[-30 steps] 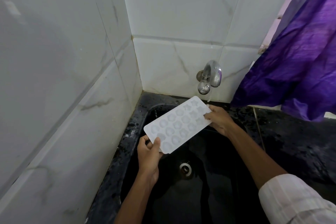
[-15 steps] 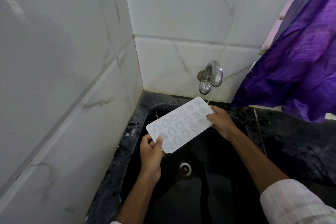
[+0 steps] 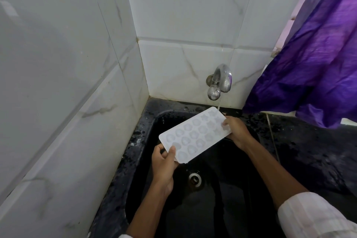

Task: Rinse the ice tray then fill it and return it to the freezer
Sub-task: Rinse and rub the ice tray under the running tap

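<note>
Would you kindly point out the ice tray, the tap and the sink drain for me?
ice tray (image 3: 195,135), head view, middle of its moulded face.
tap (image 3: 224,77), head view, on its curved spout.
sink drain (image 3: 194,179), head view, middle of the metal fitting.

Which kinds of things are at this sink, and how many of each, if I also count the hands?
hands: 2, left hand and right hand
ice tray: 1, held by both hands
tap: 1
sink: 1
drain: 1
purple curtain: 1
Total: 7
</note>
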Demonstrator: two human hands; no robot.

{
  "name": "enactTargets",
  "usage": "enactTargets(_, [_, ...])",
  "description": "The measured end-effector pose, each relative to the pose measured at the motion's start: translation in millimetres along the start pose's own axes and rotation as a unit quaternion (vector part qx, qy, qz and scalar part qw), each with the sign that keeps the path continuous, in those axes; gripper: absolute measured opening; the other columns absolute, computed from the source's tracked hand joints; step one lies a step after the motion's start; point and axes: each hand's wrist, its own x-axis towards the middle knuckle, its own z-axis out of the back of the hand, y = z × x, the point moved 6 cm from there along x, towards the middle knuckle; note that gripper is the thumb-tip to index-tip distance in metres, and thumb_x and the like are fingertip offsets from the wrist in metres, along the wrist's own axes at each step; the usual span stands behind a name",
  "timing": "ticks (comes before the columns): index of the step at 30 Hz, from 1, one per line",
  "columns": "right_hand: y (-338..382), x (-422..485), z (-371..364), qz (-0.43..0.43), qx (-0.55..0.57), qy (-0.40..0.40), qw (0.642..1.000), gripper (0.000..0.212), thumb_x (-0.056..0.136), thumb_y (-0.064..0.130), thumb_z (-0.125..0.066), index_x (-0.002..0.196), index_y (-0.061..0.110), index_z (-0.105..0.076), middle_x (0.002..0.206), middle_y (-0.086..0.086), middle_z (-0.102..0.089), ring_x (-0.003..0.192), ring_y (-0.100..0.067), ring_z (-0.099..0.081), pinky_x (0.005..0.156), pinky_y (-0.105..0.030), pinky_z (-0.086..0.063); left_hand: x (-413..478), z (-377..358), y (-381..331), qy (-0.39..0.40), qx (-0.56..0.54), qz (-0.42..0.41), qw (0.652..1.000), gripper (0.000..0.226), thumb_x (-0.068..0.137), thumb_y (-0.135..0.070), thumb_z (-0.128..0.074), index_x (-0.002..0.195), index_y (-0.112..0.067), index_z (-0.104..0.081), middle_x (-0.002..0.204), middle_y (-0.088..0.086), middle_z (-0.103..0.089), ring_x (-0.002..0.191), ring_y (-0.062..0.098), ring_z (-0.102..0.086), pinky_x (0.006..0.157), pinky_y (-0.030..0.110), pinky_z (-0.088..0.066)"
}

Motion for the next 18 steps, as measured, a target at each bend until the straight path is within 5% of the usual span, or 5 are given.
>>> enactTargets(4, [0, 1, 1, 0.040, -0.005, -0.006, 0.999, 0.060, 0.067, 0.037, -0.083, 0.119, 0.017, -0.064, 0.109, -0.004, -0.073, 0.097, -0.023, -0.072, 0.083, -0.044, -0.061, 2, -8, -4, 0.000, -0.004, -0.009, 1.000, 0.017, 0.100, -0.009, -0.056, 0.117, -0.009, -0.052, 0.104, 0.009, -0.075, 0.089, 0.018, -0.076, 0.070, 0.034, -0.061])
enactTargets(8, [-1, -1, -1, 0.060, -0.037, -0.057, 0.996, 0.062, 0.065, 0.029, -0.088, 0.119, 0.019, -0.060, 0.111, -0.001, -0.069, 0.094, -0.019, -0.070, 0.080, -0.038, -0.061, 3, -15, -2, 0.006, -0.001, -0.008, 1.000, 0.016, 0.100, -0.009, -0.056, 0.115, -0.009, -0.051, 0.102, 0.010, -0.076, 0.090, 0.023, -0.075, 0.079, 0.045, -0.062])
enactTargets(12, [4, -3, 0, 0.068, -0.038, -0.131, 0.988, 0.060, 0.068, 0.022, -0.087, 0.120, 0.014, -0.059, 0.112, -0.005, -0.064, 0.080, -0.011, -0.064, 0.053, -0.018, -0.046, -1, -21, 3, 0.024, -0.004, 0.000, 1.000, 0.016, 0.100, -0.009, -0.056, 0.115, -0.009, -0.051, 0.099, 0.008, -0.077, 0.093, 0.025, -0.075, 0.085, 0.050, -0.060])
enactTargets(18, [0, 4, -2, 0.042, -0.046, -0.155, 0.986, 0.062, 0.065, 0.021, -0.087, 0.119, 0.017, -0.057, 0.128, -0.010, -0.053, 0.090, -0.017, -0.061, 0.052, -0.017, -0.043, -3, -23, 7, 0.024, -0.003, -0.004, 1.000, 0.016, 0.100, -0.006, -0.056, 0.114, -0.010, -0.051, 0.100, 0.007, -0.077, 0.093, 0.022, -0.075, 0.086, 0.048, -0.060])
